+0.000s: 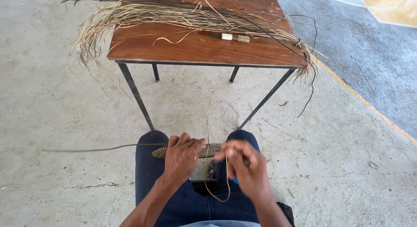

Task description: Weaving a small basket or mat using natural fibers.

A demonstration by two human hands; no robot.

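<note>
My left hand (pixel 182 156) lies palm down over my left knee, wrist straight, forearm running up from the bottom edge of the view, and its fingers curl over the near rim of a flat, oval woven mat of pale tan fibre (pixel 208 150) that rests across both my knees in dark blue trousers (pixel 150 166); the fingers are bent closed on that rim, pressing it down. My right hand (pixel 245 166) hovers just above my right knee, blurred, with its fingertips bunched together in a pinch on a thin tan strand (pixel 226 183) that drops from the pinch in a loose loop between my thighs; a small bit of blue shows under the palm, and I cannot tell what it is. Another long dark strand (pixel 87 149) runs out from the left end of the mat, across the floor to my left. In front of my knees stands a small square table with a brown wooden top and thin black metal legs (pixel 195 51). A long bundle of dry straw-coloured reeds and darker stems (pixel 173 16) lies across the far half of the tabletop, its ends spilling over both the left edge and the right front corner. Near the middle of the top, just on the near side of the bundle, lies a slim tool with a pale wrapped handle (pixel 230 36). The floor is rough grey concrete (pixel 65 114), cracked by my left leg, with a yellow painted line (pixel 369 105) crossing it on the right.
</note>
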